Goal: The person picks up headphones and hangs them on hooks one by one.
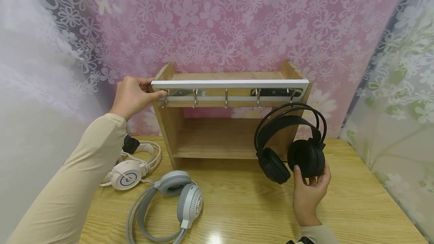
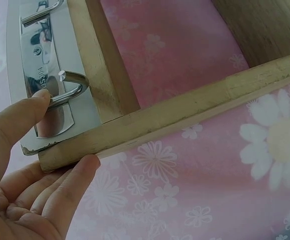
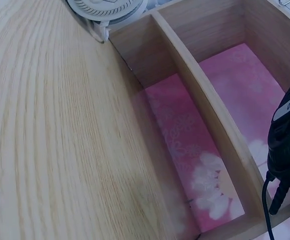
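The left hand (image 1: 132, 96) is clamping the hook rail (image 1: 210, 83) mid-left; right hand (image 1: 309, 195), gripping one earcup (image 1: 306, 157) lower right, is perhaps risking the black headphones (image 1: 284, 122) twisting.

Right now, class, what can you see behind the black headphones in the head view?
Behind the black headphones, through and around them, show the right end of the wooden shelf, the pink flowered backdrop and the tabletop. Whatever the headphones themselves cover cannot be seen.

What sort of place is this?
Probably an indoor work corner; home or studio, can't tell. Signs: pink flower-patterned backdrop, light wood-grain tabletop, pale wooden shelf unit with silver metal hooks.
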Demonstrator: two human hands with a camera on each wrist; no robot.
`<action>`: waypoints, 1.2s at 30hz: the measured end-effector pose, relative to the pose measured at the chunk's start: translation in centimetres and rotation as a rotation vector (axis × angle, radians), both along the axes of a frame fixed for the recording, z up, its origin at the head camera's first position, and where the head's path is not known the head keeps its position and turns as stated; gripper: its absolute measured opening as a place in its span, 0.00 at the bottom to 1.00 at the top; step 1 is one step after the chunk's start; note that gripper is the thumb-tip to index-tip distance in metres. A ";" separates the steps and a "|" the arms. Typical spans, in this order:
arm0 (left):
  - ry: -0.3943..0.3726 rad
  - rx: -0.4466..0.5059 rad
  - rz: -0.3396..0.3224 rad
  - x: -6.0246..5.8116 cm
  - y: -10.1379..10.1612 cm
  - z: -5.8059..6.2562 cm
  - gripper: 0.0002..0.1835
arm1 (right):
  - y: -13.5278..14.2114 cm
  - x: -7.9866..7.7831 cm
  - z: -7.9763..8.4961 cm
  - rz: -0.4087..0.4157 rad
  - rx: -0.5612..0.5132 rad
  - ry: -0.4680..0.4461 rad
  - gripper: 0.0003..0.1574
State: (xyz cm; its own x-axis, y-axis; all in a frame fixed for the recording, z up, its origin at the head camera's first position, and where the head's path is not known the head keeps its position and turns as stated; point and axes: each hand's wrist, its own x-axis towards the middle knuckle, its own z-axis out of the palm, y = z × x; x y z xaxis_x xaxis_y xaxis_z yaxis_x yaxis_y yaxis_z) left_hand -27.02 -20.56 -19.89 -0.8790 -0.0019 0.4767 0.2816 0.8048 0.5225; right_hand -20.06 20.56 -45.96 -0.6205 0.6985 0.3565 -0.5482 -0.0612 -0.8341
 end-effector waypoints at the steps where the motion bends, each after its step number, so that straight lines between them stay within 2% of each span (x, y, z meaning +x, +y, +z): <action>1: -0.001 0.000 0.002 0.0 0.0 0.0 0.26 | 0.0 0.0 0.0 0.009 0.005 0.005 0.46; 11: -0.013 0.011 -0.001 0.0 -0.1 0.0 0.26 | 0.5 0.5 -0.3 0.094 0.033 0.094 0.40; 20: -0.002 0.014 -0.011 -0.1 0.0 -0.1 0.25 | 0.5 0.7 -0.4 0.004 0.004 0.079 0.42; 31: -0.003 0.020 -0.016 0.0 0.0 -0.1 0.25 | 0.7 0.0 -0.2 -0.018 -0.014 0.068 0.42; 36: -0.003 0.022 -0.019 0.0 0.0 -0.1 0.24 | 0.8 -0.2 -0.1 -0.053 -0.021 0.053 0.40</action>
